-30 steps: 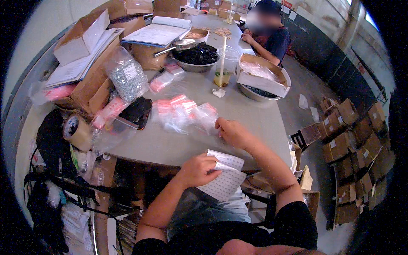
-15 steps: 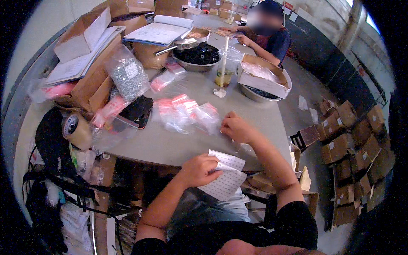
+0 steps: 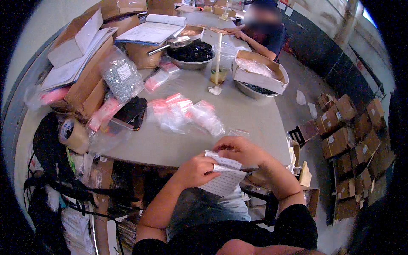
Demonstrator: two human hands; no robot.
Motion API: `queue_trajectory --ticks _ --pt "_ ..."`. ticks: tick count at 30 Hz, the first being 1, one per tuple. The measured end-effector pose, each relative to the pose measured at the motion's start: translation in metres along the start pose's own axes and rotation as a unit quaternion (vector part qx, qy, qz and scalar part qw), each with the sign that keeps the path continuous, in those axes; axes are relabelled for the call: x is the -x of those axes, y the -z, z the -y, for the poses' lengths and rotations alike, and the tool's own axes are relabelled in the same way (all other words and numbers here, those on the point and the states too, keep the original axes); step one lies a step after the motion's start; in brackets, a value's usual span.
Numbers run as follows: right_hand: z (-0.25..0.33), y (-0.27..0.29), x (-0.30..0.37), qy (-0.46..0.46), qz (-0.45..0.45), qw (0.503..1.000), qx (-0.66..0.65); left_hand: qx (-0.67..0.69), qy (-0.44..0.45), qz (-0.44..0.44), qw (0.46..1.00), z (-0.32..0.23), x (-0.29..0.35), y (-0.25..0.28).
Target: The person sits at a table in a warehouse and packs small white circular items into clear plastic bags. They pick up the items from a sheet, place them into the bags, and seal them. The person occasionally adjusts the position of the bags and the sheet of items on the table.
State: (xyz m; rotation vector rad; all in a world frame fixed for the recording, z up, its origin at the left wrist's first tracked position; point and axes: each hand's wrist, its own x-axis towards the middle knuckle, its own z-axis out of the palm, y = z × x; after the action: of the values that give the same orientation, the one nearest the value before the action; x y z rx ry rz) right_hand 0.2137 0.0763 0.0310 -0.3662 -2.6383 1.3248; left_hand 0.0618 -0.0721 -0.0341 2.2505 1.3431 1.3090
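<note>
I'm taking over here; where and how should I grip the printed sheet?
Probably pinch the printed sheet by its lower right edge, coming from below right: that flap spreads free, while the left hand grips its left side and the right hand is near its top.

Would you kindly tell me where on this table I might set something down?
The widest bare patch of the table lies between the red-striped bags, the white box and the right edge. A narrower strip borders the front edge, between the black pouch and the left hand. The left side is crowded with a cardboard box and a bag of metal parts.
</note>
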Motion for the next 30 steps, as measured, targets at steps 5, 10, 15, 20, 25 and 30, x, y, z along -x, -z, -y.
queue_trajectory --ticks 5,10,15,20,25,30 --pt "0.014 -0.006 -0.010 -0.045 0.039 0.998 -0.003 -0.017 0.004 0.007 1.000 -0.002 0.003 0.000" --pt "0.022 -0.006 -0.009 -0.070 0.027 0.997 0.024 -0.014 0.005 0.017 1.000 -0.004 0.000 0.002" --pt "0.022 -0.010 0.000 0.028 -0.025 0.994 0.107 -0.002 0.034 0.021 0.999 -0.009 -0.003 0.004" --pt "-0.022 0.028 0.009 -0.038 -0.102 0.994 -0.011 -0.009 0.029 0.017 0.999 -0.005 -0.001 0.002" --pt "-0.051 0.059 0.018 -0.126 -0.146 0.979 0.059 -0.025 0.029 0.014 0.999 -0.007 -0.002 0.004" --pt "-0.027 0.031 0.016 -0.089 -0.105 0.975 0.173 -0.026 0.029 0.006 0.999 -0.002 0.002 0.000"
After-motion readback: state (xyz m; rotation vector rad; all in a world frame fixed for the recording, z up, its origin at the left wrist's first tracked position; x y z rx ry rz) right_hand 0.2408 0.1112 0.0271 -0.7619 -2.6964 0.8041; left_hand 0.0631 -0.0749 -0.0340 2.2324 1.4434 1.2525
